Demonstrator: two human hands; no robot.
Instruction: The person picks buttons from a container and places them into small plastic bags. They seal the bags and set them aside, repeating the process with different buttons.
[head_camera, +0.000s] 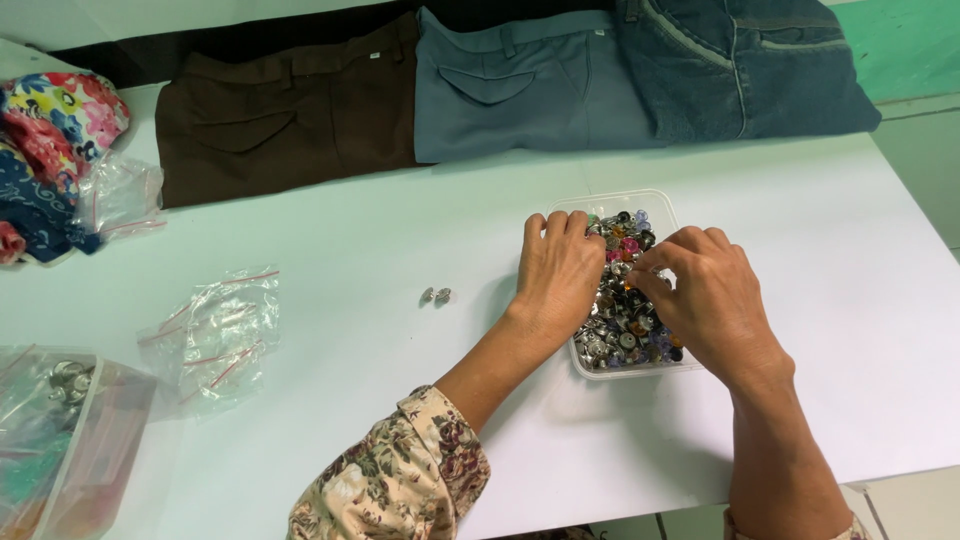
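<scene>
A clear plastic tray full of several metal and coloured buttons sits on the white table. My left hand rests on the tray's left side, fingers curled down into the buttons. My right hand lies over the tray's right side, fingertips pinched among the buttons near the middle; whether they hold one is hidden. Two small silver buttons lie loose on the table to the left of the tray.
Three folded trousers lie along the far edge: brown, grey-blue and denim. Small clear zip bags lie at left, a clear box at the near left corner, floral cloth at far left.
</scene>
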